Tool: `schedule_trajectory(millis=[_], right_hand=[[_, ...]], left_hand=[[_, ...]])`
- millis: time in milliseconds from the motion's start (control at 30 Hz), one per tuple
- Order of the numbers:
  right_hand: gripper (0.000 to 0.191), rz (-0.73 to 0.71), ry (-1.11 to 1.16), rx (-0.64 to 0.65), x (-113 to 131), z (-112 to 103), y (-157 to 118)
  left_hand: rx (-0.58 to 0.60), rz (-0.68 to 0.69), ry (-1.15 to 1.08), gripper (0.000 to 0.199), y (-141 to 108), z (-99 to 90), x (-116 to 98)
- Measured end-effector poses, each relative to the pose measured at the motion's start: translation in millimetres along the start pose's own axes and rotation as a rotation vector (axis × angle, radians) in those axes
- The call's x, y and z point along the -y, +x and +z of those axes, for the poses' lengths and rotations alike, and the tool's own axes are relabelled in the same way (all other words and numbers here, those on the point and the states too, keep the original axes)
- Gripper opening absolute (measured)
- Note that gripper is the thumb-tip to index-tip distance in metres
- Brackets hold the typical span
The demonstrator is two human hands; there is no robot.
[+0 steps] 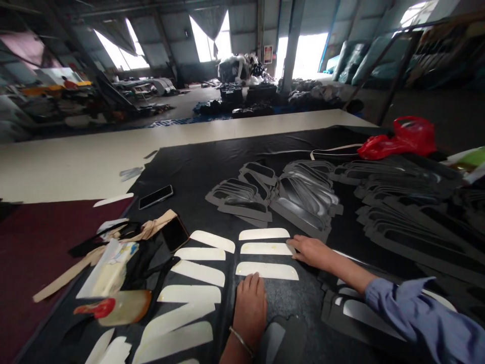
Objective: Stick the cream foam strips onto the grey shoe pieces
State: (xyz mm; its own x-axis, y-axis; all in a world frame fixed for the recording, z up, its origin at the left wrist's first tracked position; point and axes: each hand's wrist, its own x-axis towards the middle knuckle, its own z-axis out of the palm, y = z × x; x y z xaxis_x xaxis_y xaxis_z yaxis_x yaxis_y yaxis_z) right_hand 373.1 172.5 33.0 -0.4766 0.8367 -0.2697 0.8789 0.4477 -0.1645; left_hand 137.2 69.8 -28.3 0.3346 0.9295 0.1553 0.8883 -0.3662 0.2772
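Cream strips (271, 271) are set off by black sheet (182, 167); grey-edged black pieces (293, 215) seen right. Red bag (411, 137) noted far right, maroon cloth (56, 253) left, blue sleeve (435, 308) near right.

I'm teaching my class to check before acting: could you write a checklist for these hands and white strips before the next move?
1. Left hand at the nearest strip of the three-strip column: ok, at its near edge.
2. Right hand at that column's middle strip: ok, at its right end.
3. That column's strips spaced apart: ok, dark gaps show.
4. Left-column strips all separate: not ok, some overlap.
5. Red-topped bottle closed: cannot tell.
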Motion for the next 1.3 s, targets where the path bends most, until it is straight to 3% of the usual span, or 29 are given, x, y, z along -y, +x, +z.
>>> schedule_trajectory(millis=[333,600,800,900,1000,1133,1200,1300], right_hand=[[0.019,0.012,0.084,0.001,7.3,-7.5,1.5],[0.024,0.094,0.177,0.011,2.4,-7.0,0.5],[0.019,0.113,0.328,0.043,-6.6,-11.5,-11.1],[0.016,0.142,0.551,0.077,-9.7,-13.9,-20.6],[0.019,0.173,0.812,0.128,-2.0,-19.6,-32.4],[0.022,0.157,0.981,0.120,30.8,-29.7,-52.8],[0.024,0.150,1.015,0.091,50.5,-29.5,-63.9],[0.029,0.122,1.065,0.068,75.4,-20.4,-79.6]], left_hand=[[0.015,0.082,0.005,0.033,4.1,-13.2,-0.2],[0.099,0.010,-0.060,0.031,9.7,-19.9,-5.4],[0.100,-0.106,-0.178,0.031,11.0,-38.9,-15.2],[0.097,-0.158,-0.390,0.032,12.4,-50.5,-26.1],[0.066,-0.276,-0.751,0.034,16.1,-54.6,-40.4],[0.038,-0.600,-1.402,0.063,20.8,-50.0,-63.2],[-0.023,-0.651,-1.637,0.075,20.0,-50.7,-75.4],[-0.127,-0.668,-1.824,0.075,13.4,-60.5,-93.1]])
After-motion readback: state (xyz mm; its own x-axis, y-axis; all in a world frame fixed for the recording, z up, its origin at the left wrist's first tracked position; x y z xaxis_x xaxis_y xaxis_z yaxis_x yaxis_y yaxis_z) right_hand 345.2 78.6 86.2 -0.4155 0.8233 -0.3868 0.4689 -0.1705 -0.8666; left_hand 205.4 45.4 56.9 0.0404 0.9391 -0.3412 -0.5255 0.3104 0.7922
